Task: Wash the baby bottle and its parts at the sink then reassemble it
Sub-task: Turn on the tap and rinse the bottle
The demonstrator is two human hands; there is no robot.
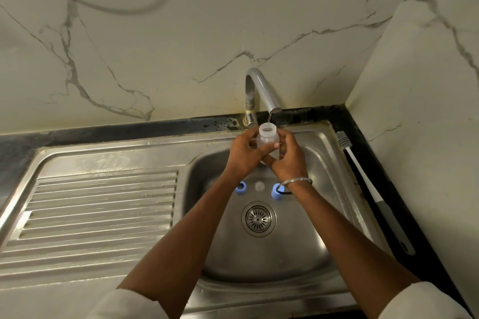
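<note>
With a grip wrapped round it from each side, the left hand [245, 151] and right hand [288, 160] hold the open bottle [267, 137] upright under the tap's [262, 90] thin stream at the far side of the sink [322, 163], so rinsing looks barely begun, with the left blue part [241, 187], clear piece [259, 186] and right blue part [276, 191] waiting in the basin and reassembly still to do.

The bottle [268, 137] sits under the faucet [261, 90], above the sink [259, 254]; brush [368, 179] right.

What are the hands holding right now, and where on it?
Both the left hand and the right hand grip the clear bottle round its body, below the open neck, upright under the tap.
</note>
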